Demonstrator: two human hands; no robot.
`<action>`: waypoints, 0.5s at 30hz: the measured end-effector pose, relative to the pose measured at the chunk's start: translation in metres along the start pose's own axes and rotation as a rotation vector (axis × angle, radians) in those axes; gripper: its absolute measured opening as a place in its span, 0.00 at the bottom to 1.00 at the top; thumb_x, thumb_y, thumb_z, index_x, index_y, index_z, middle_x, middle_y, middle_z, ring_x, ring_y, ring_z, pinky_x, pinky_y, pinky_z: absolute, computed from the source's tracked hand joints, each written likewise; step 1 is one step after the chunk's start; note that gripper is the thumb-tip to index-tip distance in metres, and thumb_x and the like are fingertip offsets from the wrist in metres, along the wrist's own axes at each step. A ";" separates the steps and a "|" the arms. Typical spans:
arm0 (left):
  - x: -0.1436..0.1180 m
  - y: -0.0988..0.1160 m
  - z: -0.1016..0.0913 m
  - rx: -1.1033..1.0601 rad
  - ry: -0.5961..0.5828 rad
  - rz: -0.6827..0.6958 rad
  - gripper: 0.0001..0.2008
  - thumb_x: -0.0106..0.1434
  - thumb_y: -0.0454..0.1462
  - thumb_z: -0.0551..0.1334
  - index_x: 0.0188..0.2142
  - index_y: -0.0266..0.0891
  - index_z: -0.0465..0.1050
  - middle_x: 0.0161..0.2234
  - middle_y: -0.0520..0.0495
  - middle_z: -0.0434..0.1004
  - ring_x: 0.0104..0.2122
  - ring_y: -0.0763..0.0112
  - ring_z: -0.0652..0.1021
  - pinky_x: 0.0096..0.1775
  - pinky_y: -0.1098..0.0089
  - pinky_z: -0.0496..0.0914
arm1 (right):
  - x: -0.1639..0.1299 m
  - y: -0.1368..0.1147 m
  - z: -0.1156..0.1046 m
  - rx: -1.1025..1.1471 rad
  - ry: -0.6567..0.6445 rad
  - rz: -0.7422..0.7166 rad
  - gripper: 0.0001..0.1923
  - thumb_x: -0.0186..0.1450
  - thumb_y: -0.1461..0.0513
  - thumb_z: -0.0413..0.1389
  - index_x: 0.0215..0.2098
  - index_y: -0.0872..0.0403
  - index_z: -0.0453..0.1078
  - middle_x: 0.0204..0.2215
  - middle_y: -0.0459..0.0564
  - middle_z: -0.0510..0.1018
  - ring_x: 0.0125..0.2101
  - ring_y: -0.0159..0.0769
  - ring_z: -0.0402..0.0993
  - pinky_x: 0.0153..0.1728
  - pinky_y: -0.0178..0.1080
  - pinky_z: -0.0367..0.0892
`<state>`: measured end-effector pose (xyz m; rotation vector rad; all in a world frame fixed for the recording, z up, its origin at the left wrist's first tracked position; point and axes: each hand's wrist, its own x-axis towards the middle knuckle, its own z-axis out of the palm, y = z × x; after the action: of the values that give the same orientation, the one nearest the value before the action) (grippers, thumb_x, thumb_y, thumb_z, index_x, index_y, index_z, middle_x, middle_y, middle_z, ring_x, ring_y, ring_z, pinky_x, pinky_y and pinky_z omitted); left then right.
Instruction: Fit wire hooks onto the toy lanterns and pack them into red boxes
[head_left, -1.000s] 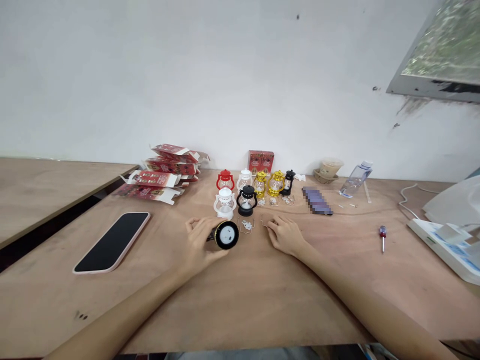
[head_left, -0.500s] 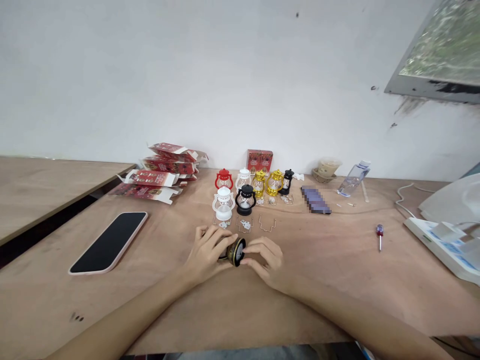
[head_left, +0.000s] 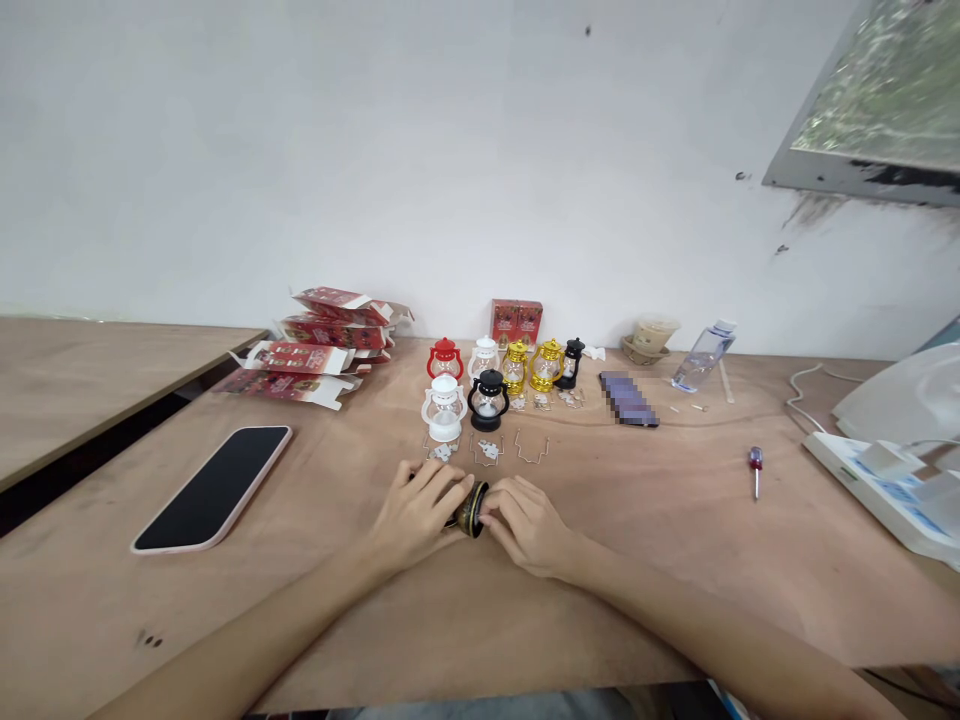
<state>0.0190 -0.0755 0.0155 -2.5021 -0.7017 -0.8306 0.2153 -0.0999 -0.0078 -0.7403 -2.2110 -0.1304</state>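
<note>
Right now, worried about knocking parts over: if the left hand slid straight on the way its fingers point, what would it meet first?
Beyond the small lantern it holds, the left hand points up-right, so probably the right hand, touching the lantern's other end; depth is uncertain.

Both forearms are extended forward and converge at the small black lantern (head_left: 472, 507). The left hand (head_left: 415, 515) is curled around its left side; the right hand (head_left: 529, 523) is pressed against its right end, fingers bent, knuckles raised.
</note>
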 end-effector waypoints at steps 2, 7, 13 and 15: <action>0.000 -0.007 0.001 0.041 0.004 0.003 0.17 0.67 0.44 0.50 0.42 0.35 0.70 0.35 0.43 0.76 0.34 0.65 0.70 0.34 0.65 0.54 | -0.001 0.003 0.001 0.007 0.013 0.021 0.05 0.66 0.66 0.44 0.34 0.54 0.60 0.28 0.50 0.73 0.27 0.34 0.66 0.30 0.36 0.62; -0.006 -0.031 0.002 0.125 0.054 -0.141 0.15 0.64 0.44 0.55 0.42 0.36 0.70 0.35 0.42 0.77 0.35 0.63 0.71 0.36 0.64 0.56 | -0.006 0.034 0.001 -0.269 0.015 0.327 0.06 0.65 0.67 0.43 0.32 0.53 0.58 0.28 0.51 0.71 0.27 0.36 0.69 0.30 0.36 0.62; -0.004 -0.027 0.000 0.110 0.090 -0.091 0.14 0.64 0.43 0.55 0.42 0.36 0.69 0.35 0.43 0.77 0.34 0.63 0.72 0.37 0.64 0.55 | -0.009 0.073 -0.002 -0.547 -0.235 0.691 0.05 0.65 0.66 0.46 0.32 0.55 0.61 0.32 0.54 0.73 0.28 0.36 0.71 0.25 0.35 0.55; -0.003 -0.022 0.001 0.090 0.089 -0.078 0.14 0.64 0.43 0.55 0.42 0.35 0.69 0.35 0.43 0.77 0.34 0.63 0.71 0.36 0.64 0.55 | -0.008 0.079 -0.004 -0.526 -0.277 0.698 0.05 0.65 0.66 0.47 0.32 0.55 0.62 0.33 0.54 0.74 0.29 0.36 0.72 0.25 0.35 0.55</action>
<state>0.0048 -0.0587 0.0179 -2.3556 -0.7924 -0.9107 0.2654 -0.0394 -0.0220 -1.8707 -2.0419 -0.2710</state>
